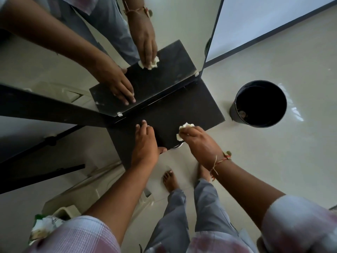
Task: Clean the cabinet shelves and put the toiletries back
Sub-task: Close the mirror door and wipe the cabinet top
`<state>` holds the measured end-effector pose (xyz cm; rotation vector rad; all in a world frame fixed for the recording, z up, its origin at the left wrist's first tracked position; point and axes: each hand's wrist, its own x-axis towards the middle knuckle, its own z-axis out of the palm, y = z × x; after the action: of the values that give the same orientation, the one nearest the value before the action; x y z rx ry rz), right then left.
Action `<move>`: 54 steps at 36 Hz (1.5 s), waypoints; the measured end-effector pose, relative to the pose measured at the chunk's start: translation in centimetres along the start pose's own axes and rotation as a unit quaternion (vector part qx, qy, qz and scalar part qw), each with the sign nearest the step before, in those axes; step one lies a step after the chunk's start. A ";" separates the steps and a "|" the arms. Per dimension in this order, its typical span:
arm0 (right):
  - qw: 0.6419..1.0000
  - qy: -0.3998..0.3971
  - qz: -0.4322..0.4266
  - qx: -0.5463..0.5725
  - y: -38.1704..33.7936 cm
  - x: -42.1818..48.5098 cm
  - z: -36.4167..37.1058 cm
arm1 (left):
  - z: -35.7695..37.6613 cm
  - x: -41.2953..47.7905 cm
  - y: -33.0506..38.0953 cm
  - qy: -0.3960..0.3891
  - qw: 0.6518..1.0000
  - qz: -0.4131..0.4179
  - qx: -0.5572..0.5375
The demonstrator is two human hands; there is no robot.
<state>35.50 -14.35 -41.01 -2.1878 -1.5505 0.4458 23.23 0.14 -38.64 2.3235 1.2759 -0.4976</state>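
Note:
A dark flat shelf (191, 110) juts out below a wall mirror (175, 24). My left hand (145, 145) lies flat on its near left part, fingers spread, thumb hooked under the front edge. My right hand (198, 141) presses a crumpled white tissue (183, 130) onto the shelf near its front edge. A string bracelet sits on my right wrist. The mirror repeats both hands, the tissue and the shelf. No toiletries show on the shelf.
A black round bin (259, 104) stands on the pale tiled floor to the right of the shelf. A cream plastic stool or step (87, 194) stands lower left, with a green-and-white packet (45, 227) beside it. My bare feet stand below the shelf.

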 end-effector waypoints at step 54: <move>0.966 0.134 0.220 -0.023 3.1 4.7 -2.0 | -0.6 -1.0 -6.5 -0.038 0.993 0.108 -0.034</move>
<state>40.52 -11.10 -40.96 -2.5092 -0.9417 0.2280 17.18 2.85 -38.95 2.3269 0.9775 -0.4578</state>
